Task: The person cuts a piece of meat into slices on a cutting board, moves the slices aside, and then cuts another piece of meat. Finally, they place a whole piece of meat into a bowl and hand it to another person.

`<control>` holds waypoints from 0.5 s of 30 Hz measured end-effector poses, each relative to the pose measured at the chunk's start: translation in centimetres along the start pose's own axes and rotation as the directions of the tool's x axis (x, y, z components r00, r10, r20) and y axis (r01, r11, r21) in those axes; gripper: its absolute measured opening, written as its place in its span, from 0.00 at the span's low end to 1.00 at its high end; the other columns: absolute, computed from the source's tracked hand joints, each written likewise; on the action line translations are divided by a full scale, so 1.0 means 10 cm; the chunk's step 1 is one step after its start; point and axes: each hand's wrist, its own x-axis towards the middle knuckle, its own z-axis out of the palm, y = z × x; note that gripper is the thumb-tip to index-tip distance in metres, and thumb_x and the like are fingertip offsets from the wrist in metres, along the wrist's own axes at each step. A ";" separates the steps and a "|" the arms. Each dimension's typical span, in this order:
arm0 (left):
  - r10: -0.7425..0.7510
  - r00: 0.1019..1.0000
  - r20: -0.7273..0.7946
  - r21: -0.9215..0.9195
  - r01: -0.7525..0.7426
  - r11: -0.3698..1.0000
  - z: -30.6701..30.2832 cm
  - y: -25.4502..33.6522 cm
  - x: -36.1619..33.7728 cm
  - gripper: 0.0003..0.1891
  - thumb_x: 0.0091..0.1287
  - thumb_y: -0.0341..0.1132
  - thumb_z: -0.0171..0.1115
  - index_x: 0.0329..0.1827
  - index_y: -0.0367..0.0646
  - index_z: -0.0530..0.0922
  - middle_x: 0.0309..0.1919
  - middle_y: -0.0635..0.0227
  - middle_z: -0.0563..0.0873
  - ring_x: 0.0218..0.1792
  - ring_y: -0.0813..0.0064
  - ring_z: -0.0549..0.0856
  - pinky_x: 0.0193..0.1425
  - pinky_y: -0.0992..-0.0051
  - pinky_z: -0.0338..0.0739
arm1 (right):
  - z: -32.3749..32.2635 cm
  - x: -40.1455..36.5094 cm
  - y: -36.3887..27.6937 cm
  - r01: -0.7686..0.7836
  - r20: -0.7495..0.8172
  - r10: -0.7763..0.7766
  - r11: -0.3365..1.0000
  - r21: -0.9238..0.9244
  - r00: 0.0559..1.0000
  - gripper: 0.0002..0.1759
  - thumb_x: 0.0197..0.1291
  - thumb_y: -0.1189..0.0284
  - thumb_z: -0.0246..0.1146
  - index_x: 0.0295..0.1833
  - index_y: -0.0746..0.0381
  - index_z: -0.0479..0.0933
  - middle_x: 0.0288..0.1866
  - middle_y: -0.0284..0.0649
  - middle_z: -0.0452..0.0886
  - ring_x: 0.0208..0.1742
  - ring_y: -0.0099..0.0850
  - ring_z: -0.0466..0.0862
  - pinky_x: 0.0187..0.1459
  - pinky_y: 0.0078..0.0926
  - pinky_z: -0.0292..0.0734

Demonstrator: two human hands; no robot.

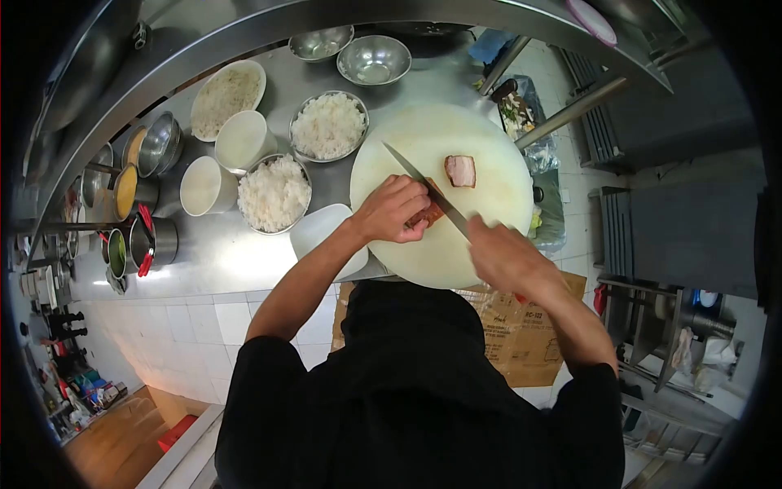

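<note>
My right hand (509, 257) is wrapped round the handle of a kitchen knife (419, 178), whose long blade points up and to the left over the round white cutting board (493, 216). Under the blade lies a browned piece of pork belly (431, 214). My left hand (393, 210) grips that meat with curled fingers, right beside the blade, and hides part of it. A second chunk of pork (460, 171), pale on top with brown edges, rests on the board beyond the knife.
Metal bowls of white rice (328, 125) stand left of the board, near white tubs (206, 187) and a white dish (324, 238). Further back are metal bowls (374, 61). A steel shelf edge (456, 11) arches overhead. A bin of scraps (547, 196) sits to the right.
</note>
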 end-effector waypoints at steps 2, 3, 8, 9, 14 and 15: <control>-0.011 1.000 -0.023 0.014 0.011 1.000 0.01 -0.04 0.04 0.18 0.44 0.34 0.71 0.40 0.44 0.78 0.42 0.65 0.80 0.42 0.61 0.77 0.45 0.65 0.70 | -0.15 -0.31 -0.02 -0.039 0.056 0.042 0.998 -0.044 0.998 0.13 0.65 0.78 0.52 0.52 0.74 0.66 0.40 0.68 0.82 0.45 0.62 0.85 0.47 0.57 0.79; 0.009 0.999 -0.035 0.003 -0.009 1.000 0.02 -0.04 0.04 0.19 0.44 0.34 0.71 0.40 0.44 0.78 0.42 0.65 0.80 0.42 0.61 0.77 0.46 0.64 0.70 | -0.18 -0.38 0.02 -0.076 0.119 0.086 0.994 -0.082 0.989 0.14 0.62 0.81 0.52 0.52 0.74 0.67 0.43 0.68 0.83 0.48 0.60 0.86 0.49 0.55 0.80; -0.001 1.000 0.016 0.003 0.001 1.000 -0.01 -0.04 0.01 0.19 0.44 0.33 0.72 0.41 0.45 0.79 0.43 0.65 0.80 0.42 0.62 0.78 0.46 0.64 0.71 | 0.25 0.45 0.08 0.074 -0.099 -0.066 0.993 0.087 0.993 0.13 0.70 0.72 0.54 0.51 0.71 0.65 0.35 0.68 0.82 0.38 0.66 0.83 0.44 0.61 0.76; 0.008 1.000 0.010 0.020 -0.008 1.000 -0.02 -0.07 0.05 0.19 0.44 0.33 0.72 0.41 0.45 0.79 0.43 0.65 0.80 0.42 0.62 0.78 0.46 0.64 0.71 | 0.33 0.32 0.17 0.120 -0.156 -0.109 0.991 0.061 0.982 0.13 0.70 0.71 0.54 0.51 0.71 0.65 0.34 0.68 0.82 0.37 0.66 0.83 0.44 0.61 0.76; -0.039 0.999 -0.027 0.014 0.040 0.999 -0.02 0.02 0.04 0.18 0.46 0.33 0.71 0.41 0.43 0.79 0.44 0.66 0.80 0.43 0.63 0.77 0.46 0.66 0.71 | 0.34 -0.25 0.37 0.023 -0.056 -0.022 0.999 0.029 0.998 0.13 0.71 0.71 0.53 0.51 0.70 0.65 0.32 0.67 0.81 0.37 0.67 0.83 0.43 0.61 0.76; -0.032 0.999 -0.029 0.003 0.032 0.999 -0.03 0.02 0.04 0.18 0.46 0.33 0.72 0.41 0.43 0.79 0.43 0.66 0.81 0.43 0.63 0.77 0.47 0.66 0.71 | 0.41 -0.18 0.38 0.049 -0.111 -0.045 0.998 0.037 0.993 0.12 0.71 0.71 0.53 0.50 0.70 0.65 0.31 0.66 0.81 0.37 0.66 0.83 0.42 0.60 0.77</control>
